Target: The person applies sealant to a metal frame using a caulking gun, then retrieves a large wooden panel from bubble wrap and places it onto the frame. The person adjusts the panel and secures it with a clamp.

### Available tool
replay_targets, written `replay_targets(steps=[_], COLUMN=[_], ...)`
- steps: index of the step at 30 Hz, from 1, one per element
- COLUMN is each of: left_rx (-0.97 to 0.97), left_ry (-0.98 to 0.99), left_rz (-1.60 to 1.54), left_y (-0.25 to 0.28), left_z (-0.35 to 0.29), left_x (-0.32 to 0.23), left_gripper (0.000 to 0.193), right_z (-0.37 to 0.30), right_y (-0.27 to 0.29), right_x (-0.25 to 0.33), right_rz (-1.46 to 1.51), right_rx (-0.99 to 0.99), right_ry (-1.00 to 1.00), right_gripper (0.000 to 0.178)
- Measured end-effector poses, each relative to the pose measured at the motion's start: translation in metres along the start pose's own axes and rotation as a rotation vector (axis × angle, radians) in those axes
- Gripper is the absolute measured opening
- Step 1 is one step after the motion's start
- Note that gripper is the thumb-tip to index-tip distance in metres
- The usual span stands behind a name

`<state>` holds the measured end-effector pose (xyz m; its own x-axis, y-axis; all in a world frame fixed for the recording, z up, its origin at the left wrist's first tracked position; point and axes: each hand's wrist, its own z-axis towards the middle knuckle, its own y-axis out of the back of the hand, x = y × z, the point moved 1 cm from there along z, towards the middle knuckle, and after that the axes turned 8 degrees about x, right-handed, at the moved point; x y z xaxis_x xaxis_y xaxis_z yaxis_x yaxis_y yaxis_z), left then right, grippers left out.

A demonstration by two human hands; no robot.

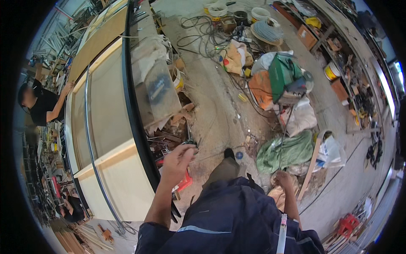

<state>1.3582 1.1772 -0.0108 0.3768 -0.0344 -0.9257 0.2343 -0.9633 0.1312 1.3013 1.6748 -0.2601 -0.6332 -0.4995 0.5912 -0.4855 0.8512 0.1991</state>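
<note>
My left hand (179, 162) is raised beside the dark edge of a long framed panel. Its fingers are loosely bent and apart, and I see nothing held in them. A small dark item shows just past the fingertips; whether it touches them I cannot tell. On my other side, my right hand (283, 180) hangs low with its fingers curled in, near a green sack (285, 152) on the floor. Pale wood bars cross the panel (112, 163), and a shiny metal tube (89, 127) lies lengthwise over it.
A person (44, 99) stands at the panel's far left side, one hand on its edge; another is lower left. Ahead lie bags, a green case (284, 74), loose cables (207, 36) and a wire coil (267, 30). A wooden strip (310, 167) leans at right; cluttered shelves (338, 63) line that side.
</note>
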Motion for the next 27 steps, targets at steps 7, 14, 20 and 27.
replay_targets(steps=[7,14,20,27], left_rx=[0.009,-0.172,-0.235,-0.378], left_ry=[-0.114,-0.024,0.065,0.124], left_rz=[0.185,0.062,0.185,0.118], left_y=[0.017,0.031,0.063,0.137], left_z=[0.156,0.345,0.468,0.624], left_x=[-0.094,-0.088,-0.162,-0.192], left_gripper=[0.026,0.032,0.030,0.030], right_z=[0.101,0.241,0.452,0.616], right_y=[0.087,0.104,0.132,0.051], right_x=[-0.044,0.223,0.509,0.899], right_rz=[0.274,0.252,-0.025,-0.094], right_rx=[-0.043,0.050,0.057,0.194], right_ry=[-0.201,-0.249,-0.120,0.456], right_gripper=[0.025,0.013,0.022,0.024])
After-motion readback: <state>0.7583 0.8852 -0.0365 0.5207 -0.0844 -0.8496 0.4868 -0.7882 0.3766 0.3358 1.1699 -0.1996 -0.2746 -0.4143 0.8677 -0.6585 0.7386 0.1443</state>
